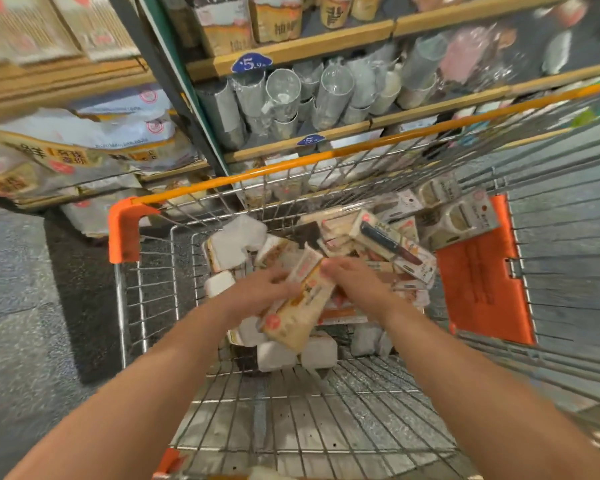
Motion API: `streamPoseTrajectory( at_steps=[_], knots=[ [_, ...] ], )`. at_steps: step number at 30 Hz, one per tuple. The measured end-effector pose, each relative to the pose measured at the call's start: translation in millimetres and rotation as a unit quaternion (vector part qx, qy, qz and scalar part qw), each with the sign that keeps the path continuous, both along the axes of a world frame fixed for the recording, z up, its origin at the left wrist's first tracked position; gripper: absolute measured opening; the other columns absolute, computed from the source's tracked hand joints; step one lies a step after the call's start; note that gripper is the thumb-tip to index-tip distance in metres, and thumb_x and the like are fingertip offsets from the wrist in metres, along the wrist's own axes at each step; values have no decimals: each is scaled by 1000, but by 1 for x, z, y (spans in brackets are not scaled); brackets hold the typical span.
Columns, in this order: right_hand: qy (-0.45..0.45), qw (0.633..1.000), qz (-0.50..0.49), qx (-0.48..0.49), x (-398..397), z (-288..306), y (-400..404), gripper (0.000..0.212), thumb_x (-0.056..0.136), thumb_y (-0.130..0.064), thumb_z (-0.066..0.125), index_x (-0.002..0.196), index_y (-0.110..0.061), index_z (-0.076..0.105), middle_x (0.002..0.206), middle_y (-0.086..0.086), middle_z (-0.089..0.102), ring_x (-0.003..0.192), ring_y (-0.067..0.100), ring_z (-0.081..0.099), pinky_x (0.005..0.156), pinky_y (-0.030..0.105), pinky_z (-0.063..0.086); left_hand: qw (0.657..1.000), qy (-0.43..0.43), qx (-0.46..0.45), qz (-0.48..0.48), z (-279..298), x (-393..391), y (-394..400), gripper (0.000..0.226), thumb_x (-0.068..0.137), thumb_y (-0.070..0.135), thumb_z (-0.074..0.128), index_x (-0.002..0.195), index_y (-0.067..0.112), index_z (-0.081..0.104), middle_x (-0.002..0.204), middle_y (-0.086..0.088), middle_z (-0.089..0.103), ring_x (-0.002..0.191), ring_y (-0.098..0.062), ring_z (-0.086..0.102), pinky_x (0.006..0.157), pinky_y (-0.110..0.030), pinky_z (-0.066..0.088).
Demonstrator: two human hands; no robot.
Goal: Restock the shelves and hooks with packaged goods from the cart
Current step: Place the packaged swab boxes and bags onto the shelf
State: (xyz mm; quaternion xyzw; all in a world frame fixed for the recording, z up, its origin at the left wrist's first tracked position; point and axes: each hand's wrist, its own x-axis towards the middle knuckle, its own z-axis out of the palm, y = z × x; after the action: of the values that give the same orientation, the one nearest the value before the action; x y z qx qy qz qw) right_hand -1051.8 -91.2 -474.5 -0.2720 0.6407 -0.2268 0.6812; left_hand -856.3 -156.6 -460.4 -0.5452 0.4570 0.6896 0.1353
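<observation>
Both forearms reach forward from the camera into the cart. The left hand has its fingers curled round a long beige packet, gripping it on its left edge. The right hand meets the same packet from the other side; motion blur makes it hard to say whether it pinches the upper end or only touches it. The packet's long axis runs from near-left to far-right, tilted, held above the pile of packaged goods in the basket. Both hands are about equally near. The shelves stand beyond the cart's far rim, ahead and upward, so the packet must travel away from the body.
</observation>
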Motion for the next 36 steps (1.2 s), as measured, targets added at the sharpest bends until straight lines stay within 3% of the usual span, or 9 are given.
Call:
streamPoseTrajectory(
  at_steps=[4,8,12,15,18,22,26,29,36],
  knots=[
    [-50,990,-84,97,8,-33,38,39,102,-41,46,106,-7,66,81,11,67,72,22,64,76,41,54,999,-31,-4,-30,-22,0,31,37,89,39,67,122,25,58,102,3,68,79,-12,66,59,-26,53],
    [7,978,-161,133,-18,-60,78,38,99,-42,50,104,-7,66,80,5,67,69,16,63,74,34,50,991,-80,22,107,-42,1,55,47,88,37,69,128,17,57,111,-4,69,96,-25,69,84,-47,58],
    [120,963,-193,149,-69,-78,120,23,96,-37,59,93,-15,64,82,5,62,71,17,58,73,34,48,986,-92,3,139,-50,-8,67,32,91,32,66,120,23,55,104,-3,69,85,-22,68,71,-40,58],
    [185,947,-166,206,-96,-98,146,32,91,-42,65,92,-10,65,87,10,68,79,27,64,77,42,51,980,-107,9,170,-57,-9,71,31,92,32,66,119,26,54,105,-2,69,93,-28,70,86,-52,57],
    [209,938,-111,252,-104,-109,161,46,88,-44,68,109,-3,64,102,12,68,92,29,63,82,42,49,972,-120,19,200,-65,-6,72,44,91,32,67,130,20,52,112,-7,69,95,-29,70,87,-54,56],
    [219,937,-192,191,-105,-102,149,54,91,-44,64,131,-9,53,123,0,57,113,22,56,96,39,45,971,-119,37,202,-75,-1,76,47,90,30,69,132,19,52,109,-7,72,92,-29,72,87,-56,56],
    [275,908,-303,94,-113,-81,124,58,91,-48,62,136,-14,48,120,-8,54,108,12,53,91,33,43,971,-121,34,203,-78,-4,78,43,90,33,68,128,19,54,106,-6,73,88,-27,73,85,-52,57],
    [307,916,-250,60,-125,-71,101,52,93,-42,62,134,-12,51,117,-8,55,106,9,51,88,27,39,972,-108,22,206,-75,-10,73,40,89,36,69,123,22,54,104,-5,74,88,-27,73,86,-52,57],
    [198,942,-106,250,-95,-99,111,44,97,-51,49,87,-10,57,73,3,53,66,19,50,67,30,37,946,-133,-51,291,-56,6,58,16,95,28,61,110,23,58,104,-6,70,92,-28,69,86,-50,56]
  ],
)
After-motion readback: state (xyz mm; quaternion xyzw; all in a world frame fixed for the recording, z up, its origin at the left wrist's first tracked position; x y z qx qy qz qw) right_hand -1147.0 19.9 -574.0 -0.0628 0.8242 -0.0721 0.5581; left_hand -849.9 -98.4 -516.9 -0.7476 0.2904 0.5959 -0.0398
